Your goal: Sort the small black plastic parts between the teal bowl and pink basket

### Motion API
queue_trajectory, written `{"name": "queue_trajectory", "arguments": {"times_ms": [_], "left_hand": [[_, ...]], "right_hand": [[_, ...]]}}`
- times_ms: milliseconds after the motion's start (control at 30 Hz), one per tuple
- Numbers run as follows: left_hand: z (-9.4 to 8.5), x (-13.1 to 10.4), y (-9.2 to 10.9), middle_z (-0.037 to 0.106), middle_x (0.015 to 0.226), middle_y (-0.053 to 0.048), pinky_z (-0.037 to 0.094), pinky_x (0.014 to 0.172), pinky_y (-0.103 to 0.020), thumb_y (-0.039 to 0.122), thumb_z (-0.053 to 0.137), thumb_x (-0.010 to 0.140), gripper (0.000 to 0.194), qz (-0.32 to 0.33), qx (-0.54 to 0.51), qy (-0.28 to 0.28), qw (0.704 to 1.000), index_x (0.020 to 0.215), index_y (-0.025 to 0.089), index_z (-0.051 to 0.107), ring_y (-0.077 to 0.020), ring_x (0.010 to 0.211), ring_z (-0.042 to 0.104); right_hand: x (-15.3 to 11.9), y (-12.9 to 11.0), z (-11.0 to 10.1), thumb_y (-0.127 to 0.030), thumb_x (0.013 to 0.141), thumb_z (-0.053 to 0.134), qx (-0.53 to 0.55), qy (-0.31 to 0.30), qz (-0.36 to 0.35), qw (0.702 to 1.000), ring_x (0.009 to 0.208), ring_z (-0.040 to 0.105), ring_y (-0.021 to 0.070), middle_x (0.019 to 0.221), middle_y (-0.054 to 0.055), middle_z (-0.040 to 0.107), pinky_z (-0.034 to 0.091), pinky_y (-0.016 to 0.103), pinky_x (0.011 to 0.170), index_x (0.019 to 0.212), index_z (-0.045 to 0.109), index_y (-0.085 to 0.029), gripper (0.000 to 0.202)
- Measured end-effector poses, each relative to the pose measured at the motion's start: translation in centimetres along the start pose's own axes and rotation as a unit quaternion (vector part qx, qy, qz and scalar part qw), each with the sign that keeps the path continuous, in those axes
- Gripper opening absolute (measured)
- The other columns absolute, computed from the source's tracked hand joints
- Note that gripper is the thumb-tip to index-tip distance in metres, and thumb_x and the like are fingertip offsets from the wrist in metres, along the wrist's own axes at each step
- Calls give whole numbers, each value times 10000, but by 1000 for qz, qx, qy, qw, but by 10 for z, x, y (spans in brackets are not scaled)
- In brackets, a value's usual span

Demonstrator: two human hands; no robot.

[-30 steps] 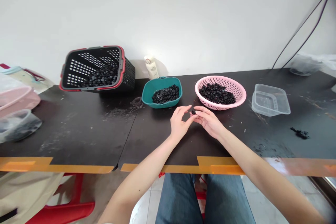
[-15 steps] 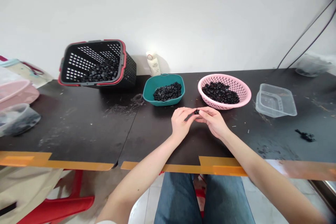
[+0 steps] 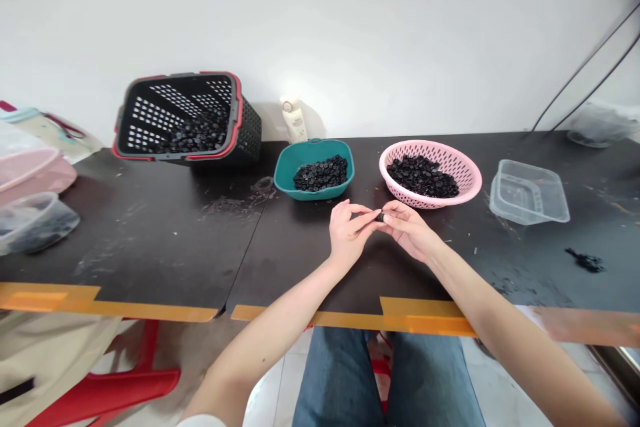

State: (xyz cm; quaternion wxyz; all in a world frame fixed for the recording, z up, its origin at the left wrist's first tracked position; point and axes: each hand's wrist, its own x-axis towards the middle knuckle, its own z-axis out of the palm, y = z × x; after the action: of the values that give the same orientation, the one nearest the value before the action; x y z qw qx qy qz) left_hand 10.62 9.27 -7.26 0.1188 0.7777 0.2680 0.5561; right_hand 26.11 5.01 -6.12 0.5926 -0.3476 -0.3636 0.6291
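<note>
Between the fingertips of both hands is a small round black part (image 3: 381,217), partly covered by the fingers. My left hand (image 3: 346,230) pinches it from the left. From the right, my right hand (image 3: 407,230) holds it between thumb and fingers. The hands meet above the dark table, just in front of two containers. A teal basin (image 3: 313,195) holds a heap of small black ring-like parts (image 3: 321,175). In the pink perforated basket (image 3: 467,177) lies another heap of black parts (image 3: 423,176).
At the back left, a dark basket with red trim (image 3: 240,127) leans tilted with black parts inside. A white bottle (image 3: 295,121) stands by the wall. To the right are a clear plastic box (image 3: 530,192) and a black tangled bit (image 3: 587,260). Orange tape (image 3: 425,320) lines the front edge.
Both hands have shifted slightly, still joined at the small black part. My left index finger now reaches along the part, with other fingers lifted more. The camera view has moved a little.
</note>
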Motion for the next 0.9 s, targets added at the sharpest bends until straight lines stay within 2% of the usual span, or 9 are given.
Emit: {"name": "queue_trajectory", "arguments": {"times_ms": [200, 333, 400, 467, 533, 567, 633, 733, 900], "left_hand": [[1, -2, -1, 657, 859, 2, 430, 960, -419, 271, 681, 780, 192, -10, -16, -7, 1000, 971, 274, 700, -134, 856, 591], [3, -1, 3, 668, 933, -29, 471, 915, -408, 290, 676, 782, 181, -74, -71, -27, 994, 958, 261, 707, -161, 907, 596], [5, 1, 4, 648, 1079, -66, 505, 877, -374, 308, 671, 786, 270, -134, -156, -48, 977, 1048, 243, 677, -177, 978, 604], [8, 2, 4, 624, 1171, -99, 521, 866, -350, 325, 644, 808, 350, -194, -246, -84, 946, 1140, 216, 629, -187, 1015, 617], [9, 3, 1, 652, 1139, -105, 524, 871, -346, 335, 605, 836, 341, -232, -288, -129, 920, 1142, 187, 627, -192, 997, 637], [8, 4, 0, 672, 1104, -97, 522, 875, -347, 337, 595, 842, 316, -237, -284, -146, 918, 1112, 180, 645, -193, 980, 646], [4, 5, -3, 694, 1057, -74, 524, 859, -332, 335, 581, 850, 285, -220, -235, -167, 932, 1077, 185, 663, -185, 930, 659], [-3, 6, -4, 696, 1051, -54, 529, 800, -288, 318, 525, 885, 286, -152, -144, -177, 962, 1119, 200, 639, -155, 847, 662], [-6, 4, -2, 661, 1122, -72, 538, 777, -266, 301, 482, 904, 312, -82, -99, -182, 975, 1175, 180, 579, -150, 881, 658]], "right_hand": [[-2, 0, 5, -248, 663, 770, 28, 9, 8, 1000, 738, 584, 117, 672, -61, 530, 479, 329, 860, 666, 384, -217, 387], [-2, -1, 5, -277, 647, 779, 13, 27, 7, 1000, 715, 576, 134, 637, -54, 480, 488, 354, 856, 647, 305, -222, 477], [0, -1, 4, -282, 643, 782, 7, 24, 11, 1000, 717, 584, 134, 642, -54, 493, 494, 358, 857, 658, 314, -223, 472], [1, 1, 3, -270, 651, 779, 6, 17, 8, 1000, 730, 595, 125, 666, -55, 529, 495, 350, 866, 672, 341, -220, 441], [2, 4, 3, -246, 659, 775, 11, 17, 3, 1000, 743, 606, 113, 696, -57, 562, 494, 341, 876, 690, 387, -216, 391], [2, 5, 3, -238, 662, 774, 15, 18, 5, 1000, 751, 612, 109, 720, -56, 580, 496, 338, 878, 704, 415, -214, 362], [2, 6, 4, -249, 676, 765, 24, 19, 15, 999, 777, 626, 111, 783, -44, 617, 499, 341, 881, 749, 472, -213, 304], [1, 4, 6, -277, 704, 744, 26, 13, 23, 999, 808, 635, 114, 844, -28, 643, 500, 339, 884, 804, 523, -215, 251], [-1, -4, 6, -366, 748, 689, -32, 11, 3, 999, 836, 627, 148, 884, -10, 642, 501, 350, 837, 847, 546, -231, 220]]}}
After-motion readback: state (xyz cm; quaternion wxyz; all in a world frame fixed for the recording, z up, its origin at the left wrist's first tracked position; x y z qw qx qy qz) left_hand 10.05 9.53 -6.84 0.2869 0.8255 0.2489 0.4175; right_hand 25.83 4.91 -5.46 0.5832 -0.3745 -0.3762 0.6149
